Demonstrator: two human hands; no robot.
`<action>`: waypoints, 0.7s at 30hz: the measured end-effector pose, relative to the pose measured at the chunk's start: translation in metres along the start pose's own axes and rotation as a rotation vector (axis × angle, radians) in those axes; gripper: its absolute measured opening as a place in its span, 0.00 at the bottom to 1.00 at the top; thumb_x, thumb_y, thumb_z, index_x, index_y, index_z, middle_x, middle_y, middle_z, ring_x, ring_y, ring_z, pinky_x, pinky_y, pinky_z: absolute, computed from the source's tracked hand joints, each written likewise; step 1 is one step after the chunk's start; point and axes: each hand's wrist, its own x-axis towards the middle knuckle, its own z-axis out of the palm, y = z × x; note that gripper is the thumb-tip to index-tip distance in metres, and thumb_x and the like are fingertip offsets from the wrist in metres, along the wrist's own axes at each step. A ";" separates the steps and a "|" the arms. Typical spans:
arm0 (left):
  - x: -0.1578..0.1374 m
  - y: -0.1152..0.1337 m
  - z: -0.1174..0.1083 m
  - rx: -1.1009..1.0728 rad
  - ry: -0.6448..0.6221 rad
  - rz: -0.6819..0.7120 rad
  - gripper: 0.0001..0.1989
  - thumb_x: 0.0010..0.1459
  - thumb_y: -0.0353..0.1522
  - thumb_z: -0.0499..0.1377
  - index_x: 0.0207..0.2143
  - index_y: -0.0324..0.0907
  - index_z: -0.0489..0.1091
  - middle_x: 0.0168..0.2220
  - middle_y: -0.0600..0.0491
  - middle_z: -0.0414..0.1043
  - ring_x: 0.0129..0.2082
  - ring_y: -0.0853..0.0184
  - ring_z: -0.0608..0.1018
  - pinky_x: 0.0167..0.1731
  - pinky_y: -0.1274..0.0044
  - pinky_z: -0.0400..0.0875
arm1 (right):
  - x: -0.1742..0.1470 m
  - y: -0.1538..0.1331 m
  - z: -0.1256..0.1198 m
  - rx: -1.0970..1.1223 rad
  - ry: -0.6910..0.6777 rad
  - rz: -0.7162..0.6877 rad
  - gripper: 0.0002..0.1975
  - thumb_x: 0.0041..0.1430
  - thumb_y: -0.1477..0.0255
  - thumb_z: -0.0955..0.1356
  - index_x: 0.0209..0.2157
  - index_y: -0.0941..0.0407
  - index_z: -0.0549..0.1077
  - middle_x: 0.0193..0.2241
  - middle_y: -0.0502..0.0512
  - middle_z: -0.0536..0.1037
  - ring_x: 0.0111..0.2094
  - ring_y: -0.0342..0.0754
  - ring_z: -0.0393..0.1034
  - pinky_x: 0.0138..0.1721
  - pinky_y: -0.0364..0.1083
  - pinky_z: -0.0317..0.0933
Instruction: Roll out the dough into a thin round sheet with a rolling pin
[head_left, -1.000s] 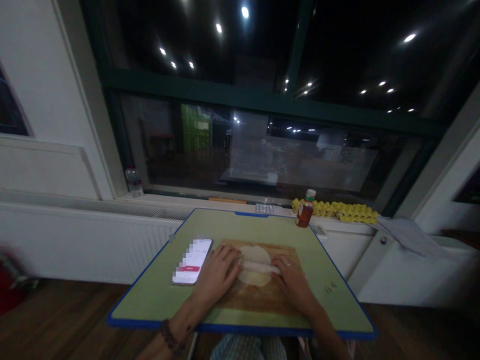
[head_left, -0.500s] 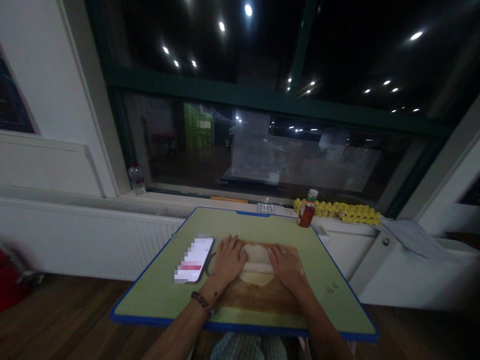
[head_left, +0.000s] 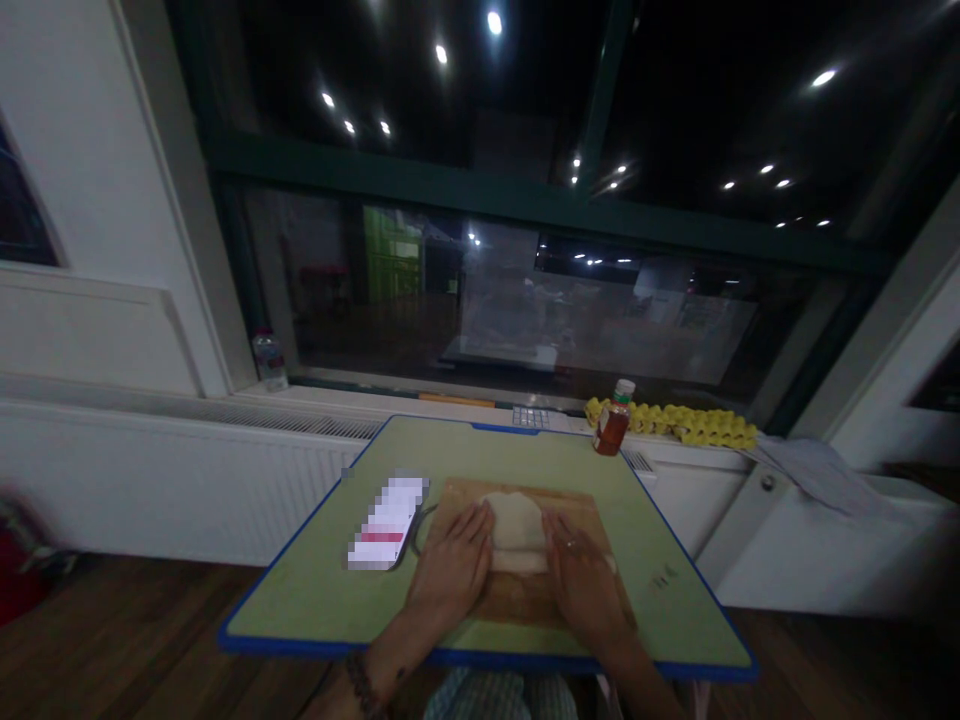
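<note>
A pale, flattened sheet of dough (head_left: pixel 514 520) lies on a wooden board (head_left: pixel 514 602). Across its near part runs a light rolling pin (head_left: pixel 519 563), whose ends are mostly covered by my hands. My left hand (head_left: pixel 454 560) lies palm down over the left end, its fingers stretched forward past the pin to the dough's left edge. On the other side my right hand (head_left: pixel 586 580), with a ring on one finger, rests flat over the right end. Its fingertips point forward beside the dough's right edge. Neither hand is wrapped round the pin.
A lit phone (head_left: pixel 386 525) lies left of the board on the green, blue-edged table (head_left: pixel 300 605). At the far right corner stands a bottle of red-brown liquid (head_left: pixel 613 425). Behind are yellow egg trays (head_left: pixel 682 422), a radiator (head_left: pixel 187 480) and a clear bottle (head_left: pixel 269 362) on the sill.
Both hands have drawn back toward me, and the rolling pin has rolled with them from the dough's middle to its near part. More of the board's far side shows now.
</note>
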 end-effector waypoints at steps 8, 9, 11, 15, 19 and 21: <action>0.052 -0.014 0.007 0.039 -0.076 -0.146 0.23 0.64 0.29 0.42 0.55 0.33 0.67 0.60 0.38 0.63 0.62 0.54 0.64 0.59 0.56 0.54 | 0.047 0.015 0.006 -0.147 -0.066 -0.136 0.22 0.58 0.85 0.59 0.52 0.60 0.72 0.56 0.64 0.69 0.60 0.57 0.60 0.58 0.58 0.55; 0.052 -0.016 0.008 0.032 -0.085 -0.138 0.23 0.64 0.29 0.42 0.56 0.33 0.67 0.60 0.38 0.63 0.62 0.55 0.64 0.59 0.56 0.54 | 0.046 0.015 0.006 -0.149 -0.065 -0.145 0.22 0.58 0.84 0.59 0.52 0.60 0.72 0.56 0.63 0.69 0.60 0.57 0.59 0.58 0.58 0.55; 0.047 -0.017 0.010 0.009 -0.075 -0.102 0.23 0.65 0.30 0.41 0.57 0.34 0.65 0.60 0.40 0.63 0.62 0.57 0.63 0.60 0.57 0.52 | 0.036 0.009 0.007 -0.130 -0.032 -0.088 0.22 0.59 0.83 0.58 0.53 0.60 0.71 0.57 0.63 0.68 0.61 0.55 0.58 0.60 0.57 0.53; 0.034 -0.015 0.006 -0.014 -0.032 -0.024 0.24 0.66 0.34 0.40 0.61 0.39 0.61 0.63 0.45 0.59 0.64 0.60 0.59 0.63 0.58 0.46 | 0.008 -0.008 0.010 -0.062 0.027 0.077 0.24 0.63 0.78 0.55 0.58 0.61 0.66 0.60 0.62 0.65 0.62 0.51 0.57 0.62 0.54 0.50; 0.036 -0.010 -0.005 -0.008 -0.007 -0.003 0.26 0.67 0.39 0.41 0.63 0.40 0.57 0.65 0.47 0.54 0.66 0.59 0.54 0.64 0.57 0.44 | -0.001 -0.018 0.007 -0.045 0.018 0.126 0.23 0.65 0.75 0.55 0.57 0.62 0.67 0.59 0.64 0.66 0.63 0.54 0.55 0.63 0.57 0.45; 0.041 -0.009 -0.008 -0.009 0.013 -0.007 0.27 0.67 0.41 0.41 0.63 0.40 0.57 0.66 0.47 0.54 0.67 0.60 0.53 0.64 0.58 0.43 | 0.003 -0.019 0.005 -0.058 0.015 0.136 0.23 0.64 0.76 0.54 0.57 0.64 0.67 0.59 0.66 0.65 0.63 0.55 0.55 0.64 0.59 0.44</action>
